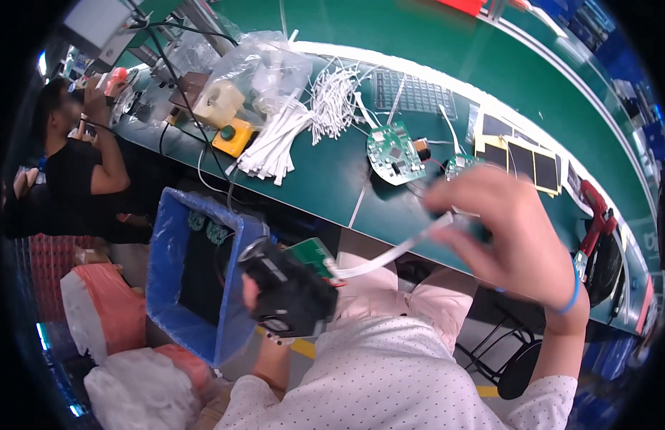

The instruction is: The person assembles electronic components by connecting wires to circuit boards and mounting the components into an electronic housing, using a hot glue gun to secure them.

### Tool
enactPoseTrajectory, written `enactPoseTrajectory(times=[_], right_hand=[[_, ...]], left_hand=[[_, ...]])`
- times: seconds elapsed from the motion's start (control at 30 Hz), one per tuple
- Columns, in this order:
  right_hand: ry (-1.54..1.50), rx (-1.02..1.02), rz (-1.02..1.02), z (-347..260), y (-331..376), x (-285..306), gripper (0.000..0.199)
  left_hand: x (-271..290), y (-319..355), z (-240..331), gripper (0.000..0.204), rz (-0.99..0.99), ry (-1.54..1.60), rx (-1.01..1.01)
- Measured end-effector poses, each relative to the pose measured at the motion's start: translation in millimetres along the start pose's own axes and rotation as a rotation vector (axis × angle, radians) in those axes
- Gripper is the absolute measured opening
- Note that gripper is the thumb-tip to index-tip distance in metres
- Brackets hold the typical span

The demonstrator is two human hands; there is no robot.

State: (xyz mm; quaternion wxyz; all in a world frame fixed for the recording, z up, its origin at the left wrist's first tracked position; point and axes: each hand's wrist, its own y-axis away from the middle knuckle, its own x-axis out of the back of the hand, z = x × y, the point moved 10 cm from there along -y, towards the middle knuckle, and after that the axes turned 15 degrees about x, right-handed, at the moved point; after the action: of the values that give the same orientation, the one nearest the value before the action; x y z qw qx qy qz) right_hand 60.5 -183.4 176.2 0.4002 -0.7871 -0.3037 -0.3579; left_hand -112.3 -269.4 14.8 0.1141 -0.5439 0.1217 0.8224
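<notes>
My left hand (255, 304) grips a black, boxy part (286, 290) with a green circuit board (312, 253) attached, held low over my lap. A flat white ribbon cable (379, 259) runs from that part up to my right hand (500, 229), which pinches its far end at the bench's near edge. My right wrist wears a blue band. On the green bench (332, 175) just beyond lies a rounded green circuit board (394, 152) with thin wires, and a second board (458, 165) is half hidden behind my right hand.
Bundles of white cables (275, 140) and a clear plastic bag (257, 68) lie on the bench's left part, beside a yellow button box (232, 136). Black pads (522, 161) sit at right. A blue bin (196, 269) stands at my left. Another person (78, 172) sits far left.
</notes>
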Motion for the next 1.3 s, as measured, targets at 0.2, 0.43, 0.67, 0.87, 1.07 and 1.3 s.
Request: enactPoseTrajectory(times=[0.2,0.43,0.67,0.87,1.07,1.3], right_hand=[[0.225,-0.323,-0.035,186.2,-100.4,-70.9,0.021],[0.285,-0.596,-0.151,250.6,-115.5,-152.9,0.036],[0.197,-0.654,-0.067,292.1,-111.8,-158.1,0.041],[-0.208,-0.832,-0.075,305.5,-89.9,-162.3,0.041],[0.05,-0.733,-0.037,288.5,-104.2,-149.8,0.045],[-0.254,-0.91,0.112,319.8,-85.8,-170.1,0.018]], left_hand=[[122.2,66.6,50.8,0.053,0.622,-0.859,-0.438],[13.2,15.9,55.6,0.048,-0.139,0.034,-0.353],[53.2,23.2,54.1,0.054,-0.032,-0.042,-0.279],[57.3,16.9,46.5,0.055,-0.015,0.0,-0.245],[70.6,25.2,37.5,0.056,0.124,-0.027,-0.259],[66.3,25.3,39.2,0.055,0.107,0.002,-0.284]])
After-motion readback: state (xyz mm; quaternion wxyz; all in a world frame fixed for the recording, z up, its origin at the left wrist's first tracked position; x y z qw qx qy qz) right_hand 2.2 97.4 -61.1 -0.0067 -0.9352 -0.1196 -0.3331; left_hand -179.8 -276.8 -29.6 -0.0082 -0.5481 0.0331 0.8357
